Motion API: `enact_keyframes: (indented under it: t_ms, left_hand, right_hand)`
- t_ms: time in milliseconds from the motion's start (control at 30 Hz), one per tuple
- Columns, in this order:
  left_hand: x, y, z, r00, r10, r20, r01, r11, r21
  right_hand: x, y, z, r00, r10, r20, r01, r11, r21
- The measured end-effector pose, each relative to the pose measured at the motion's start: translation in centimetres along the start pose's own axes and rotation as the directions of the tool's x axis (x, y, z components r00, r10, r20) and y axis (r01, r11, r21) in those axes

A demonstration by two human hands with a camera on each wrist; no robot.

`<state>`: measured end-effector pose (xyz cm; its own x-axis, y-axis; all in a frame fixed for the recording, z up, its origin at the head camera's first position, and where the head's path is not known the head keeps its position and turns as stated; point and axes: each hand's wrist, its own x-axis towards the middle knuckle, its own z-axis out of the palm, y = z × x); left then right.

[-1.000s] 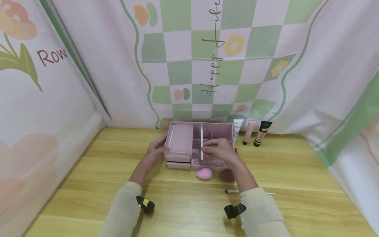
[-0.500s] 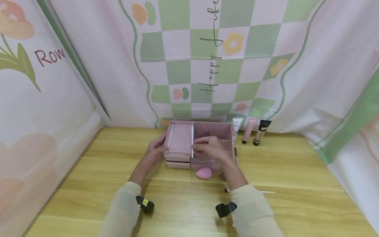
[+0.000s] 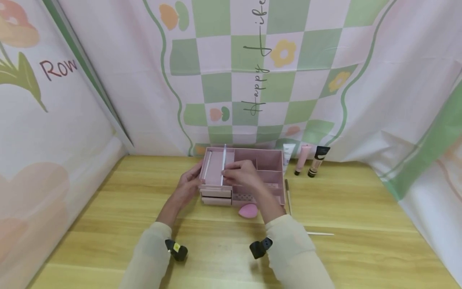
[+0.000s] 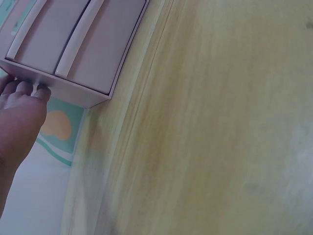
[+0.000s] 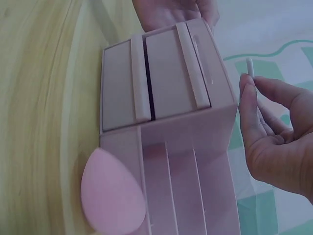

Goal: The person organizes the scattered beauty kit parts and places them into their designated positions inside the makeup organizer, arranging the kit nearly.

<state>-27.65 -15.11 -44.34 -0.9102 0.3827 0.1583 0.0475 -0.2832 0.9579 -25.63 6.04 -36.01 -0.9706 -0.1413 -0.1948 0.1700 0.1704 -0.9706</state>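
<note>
A pink makeup organizer (image 3: 216,194) stands at the back of the table, with two drawers at its left and divided compartments at its right. My right hand (image 3: 241,175) pinches a slim white stick (image 3: 223,158) between thumb and fingers, above the shallow top tray. The stick's white end (image 5: 250,66) sticks out beyond the fingertips in the right wrist view; its kind is unclear. Another thin white stick (image 3: 207,164) lies along the tray's left side. My left hand (image 3: 186,188) rests against the organizer's left side, its fingers (image 4: 24,90) touching the wall.
A pink makeup sponge (image 3: 248,210) lies before the organizer. To its right are a dark-ended thin stick (image 3: 288,192) and a white handle (image 3: 321,233), partly behind my sleeve. White (image 3: 288,151), pink (image 3: 302,159) and black-capped (image 3: 319,161) tubes stand near the curtain.
My right hand has carried the white stick leftward, from over the right compartments to over the top tray. The left hand stays against the organizer's side.
</note>
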Motion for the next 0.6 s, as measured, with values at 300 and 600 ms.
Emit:
enact_keyframes:
  t_ms: [300,600]
  left_hand:
    - [-0.2,0.1,0.0,1.0,-0.013,-0.009,0.013,1.0,-0.004]
    - [0.1,-0.3,-0.2,1.0,0.002,0.009,-0.002,1.0,-0.003]
  right_hand:
    - [1.4,-1.2,1.9,0.997,-0.043,-0.059,0.039,0.997,-0.068]
    - [2.1,-1.3,2.2,0.995,-0.009,-0.104,-0.009,0.985,-0.172]
